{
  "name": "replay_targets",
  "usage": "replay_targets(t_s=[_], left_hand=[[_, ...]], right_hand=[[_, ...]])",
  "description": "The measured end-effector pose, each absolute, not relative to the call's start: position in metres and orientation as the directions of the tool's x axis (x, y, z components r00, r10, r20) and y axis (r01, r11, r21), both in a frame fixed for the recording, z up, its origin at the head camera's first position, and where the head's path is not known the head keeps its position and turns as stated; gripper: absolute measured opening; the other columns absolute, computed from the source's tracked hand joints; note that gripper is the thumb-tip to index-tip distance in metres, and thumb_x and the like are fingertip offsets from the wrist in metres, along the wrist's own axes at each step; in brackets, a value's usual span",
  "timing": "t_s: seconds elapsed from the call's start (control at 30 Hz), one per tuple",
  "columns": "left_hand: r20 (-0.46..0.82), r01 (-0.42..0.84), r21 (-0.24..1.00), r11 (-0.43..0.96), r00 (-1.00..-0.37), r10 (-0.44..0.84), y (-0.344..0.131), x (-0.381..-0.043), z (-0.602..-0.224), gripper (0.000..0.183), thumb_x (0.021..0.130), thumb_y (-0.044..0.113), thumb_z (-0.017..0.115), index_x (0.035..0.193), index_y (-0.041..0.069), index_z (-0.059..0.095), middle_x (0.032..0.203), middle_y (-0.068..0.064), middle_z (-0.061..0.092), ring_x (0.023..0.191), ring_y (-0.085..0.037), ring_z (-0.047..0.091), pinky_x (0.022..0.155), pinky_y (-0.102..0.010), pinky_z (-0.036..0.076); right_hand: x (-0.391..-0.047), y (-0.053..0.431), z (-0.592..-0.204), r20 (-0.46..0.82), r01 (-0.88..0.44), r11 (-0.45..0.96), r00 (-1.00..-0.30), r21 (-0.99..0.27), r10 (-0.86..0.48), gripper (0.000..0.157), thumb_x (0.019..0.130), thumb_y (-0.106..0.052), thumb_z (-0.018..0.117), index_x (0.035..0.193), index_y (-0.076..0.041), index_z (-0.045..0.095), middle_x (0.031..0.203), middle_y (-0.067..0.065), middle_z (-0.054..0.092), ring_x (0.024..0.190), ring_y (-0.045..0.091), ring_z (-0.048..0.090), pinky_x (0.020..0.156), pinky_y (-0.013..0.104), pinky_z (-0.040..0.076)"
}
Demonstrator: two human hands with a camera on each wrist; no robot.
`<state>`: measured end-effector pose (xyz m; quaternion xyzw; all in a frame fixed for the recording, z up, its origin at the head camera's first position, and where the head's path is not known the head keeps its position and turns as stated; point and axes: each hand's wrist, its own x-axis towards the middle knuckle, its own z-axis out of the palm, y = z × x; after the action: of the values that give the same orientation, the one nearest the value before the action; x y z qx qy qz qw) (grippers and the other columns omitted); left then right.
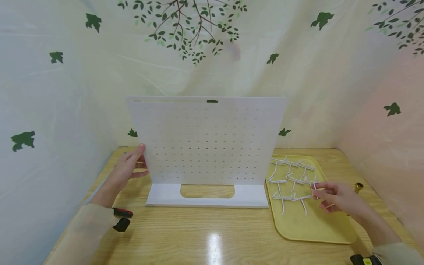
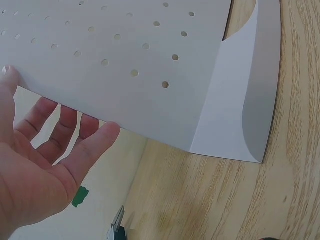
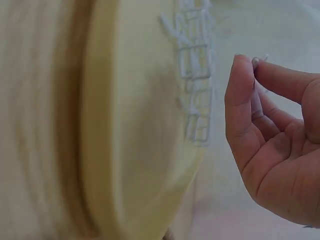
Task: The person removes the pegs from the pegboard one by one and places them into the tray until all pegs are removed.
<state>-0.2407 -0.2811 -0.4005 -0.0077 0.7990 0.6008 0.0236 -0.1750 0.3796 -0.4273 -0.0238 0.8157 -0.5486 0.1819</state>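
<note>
A white pegboard (image 1: 212,143) with rows of small holes stands upright on its white base (image 1: 165,195). At its left edge my left hand (image 1: 127,165) grips the board, thumb on the front and some fingers behind; the left wrist view shows these fingers (image 2: 67,125) along the edge. Over the right part of the yellow tray (image 1: 318,228), my right hand (image 1: 338,197) pinches a white wire hook (image 1: 314,189) between thumb and fingertips. In the right wrist view only the hook's tip (image 3: 255,62) shows clearly. Several more white hooks (image 1: 283,198) lie on the tray.
A brass-coloured piece (image 1: 358,187) is right of the tray. A red and black object (image 1: 123,212) is beside my left wrist. A metal-tipped tool (image 2: 118,225) appears in the left wrist view. Pale leaf-patterned curtains (image 1: 318,66) surround the wooden table (image 1: 185,235).
</note>
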Motion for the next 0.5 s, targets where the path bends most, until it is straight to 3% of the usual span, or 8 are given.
replay_targets(t_s=[0.27, 0.5], left_hand=[[-0.055, -0.049, 0.959, 0.279, -0.998, 0.012, -0.281, -0.241, -0.4, 0.077, 0.098, 0.068, 0.046, 0.119, -0.005, 0.059, 0.116, -0.019, 0.053, 0.098, -0.026, 0.063, 0.082, -0.038, 0.061], [-0.06, -0.056, 0.958, 0.281, -0.998, 0.007, -0.281, -0.241, -0.4, 0.077, 0.097, 0.069, 0.046, 0.119, -0.004, 0.058, 0.115, -0.018, 0.053, 0.098, -0.026, 0.063, 0.082, -0.037, 0.061]], right_hand=[[-0.167, 0.404, -0.447, -0.301, 0.176, 0.364, -0.897, -0.915, -0.323, 0.023, 0.105, -0.013, 0.056, 0.122, 0.002, 0.06, 0.092, 0.002, 0.069, 0.071, 0.015, 0.068, 0.062, 0.032, 0.061], [-0.162, 0.41, -0.456, -0.337, 0.2, 0.368, -0.871, -0.908, -0.357, 0.031, 0.104, -0.012, 0.057, 0.124, 0.012, 0.052, 0.091, 0.002, 0.068, 0.072, 0.013, 0.066, 0.063, 0.033, 0.061]])
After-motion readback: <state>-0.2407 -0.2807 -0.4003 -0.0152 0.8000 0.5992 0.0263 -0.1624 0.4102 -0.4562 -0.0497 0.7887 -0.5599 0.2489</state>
